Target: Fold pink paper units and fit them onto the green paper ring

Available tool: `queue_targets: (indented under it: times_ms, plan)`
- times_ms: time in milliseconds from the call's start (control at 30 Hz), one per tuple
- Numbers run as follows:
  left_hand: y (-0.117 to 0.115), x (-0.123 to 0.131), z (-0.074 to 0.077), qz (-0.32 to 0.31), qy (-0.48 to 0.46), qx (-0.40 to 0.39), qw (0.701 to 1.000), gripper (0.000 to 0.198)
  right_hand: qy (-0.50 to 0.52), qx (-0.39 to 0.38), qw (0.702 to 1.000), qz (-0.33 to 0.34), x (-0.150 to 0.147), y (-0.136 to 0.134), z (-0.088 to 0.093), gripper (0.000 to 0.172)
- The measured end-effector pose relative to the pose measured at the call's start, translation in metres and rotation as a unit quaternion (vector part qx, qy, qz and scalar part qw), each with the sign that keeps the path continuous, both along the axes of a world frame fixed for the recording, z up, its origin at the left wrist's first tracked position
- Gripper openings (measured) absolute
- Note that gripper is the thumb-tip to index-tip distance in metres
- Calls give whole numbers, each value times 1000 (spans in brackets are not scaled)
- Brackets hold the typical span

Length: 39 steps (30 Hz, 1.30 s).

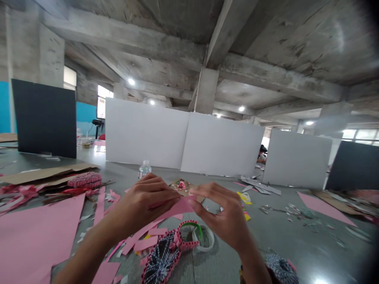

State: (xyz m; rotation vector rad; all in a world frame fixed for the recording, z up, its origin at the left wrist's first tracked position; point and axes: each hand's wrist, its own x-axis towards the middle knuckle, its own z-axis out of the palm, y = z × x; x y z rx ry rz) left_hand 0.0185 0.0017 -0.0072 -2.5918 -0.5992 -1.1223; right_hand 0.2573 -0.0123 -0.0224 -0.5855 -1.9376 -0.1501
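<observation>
Between my two hands, above the table, a strip of pink paper [183, 206] is stretched. My left hand [148, 197] pinches its left part, fingers closed and pointing right. The right end sits between the thumb and fingers of my right hand [222, 209]. Below them lies a craft piece with a pink scalloped edge and dark-and-white yarn [162, 258]. A pink scalloped ring [188, 246] with a green band inside adjoins it. A roll of clear tape [207, 240] rests beside that ring, under my right hand.
Pink sheets [32, 236] and cut strips [145, 242] lie at the left. A plastic bottle [145, 169] stands before white boards [148, 134]. A yarn ball [281, 268] sits near my right forearm. Scissors [272, 209] and paper scraps lie at right; brown cardboard [44, 175] at far left.
</observation>
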Motion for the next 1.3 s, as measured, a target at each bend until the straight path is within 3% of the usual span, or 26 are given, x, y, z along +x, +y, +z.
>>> queue_targets:
  times_ms: [500,700,867,967,1033,1167,1300]
  plan:
    - [1,19,-5,36,-4,-14,999,6,-97,-58,993,-11,-17,6,-7,7]
    - [9,4,-4,43,-26,-21,999,9,-89,-66,993,-41,-5,7,-7,8]
    - [16,-21,0,94,-72,-9,993,8,-24,-41,997,-64,15,5,-3,8]
    - [10,-17,2,85,-121,-9,989,6,-23,-31,998,-57,12,1,-2,7]
    - [4,-5,1,67,-71,-5,995,23,-32,-36,998,-39,3,-2,-2,7]
    - [2,15,-4,38,16,33,999,14,-40,-31,997,-52,-12,-1,-6,7]
    - [2,8,-2,33,9,36,999,13,-40,-23,994,-95,1,15,-8,7]
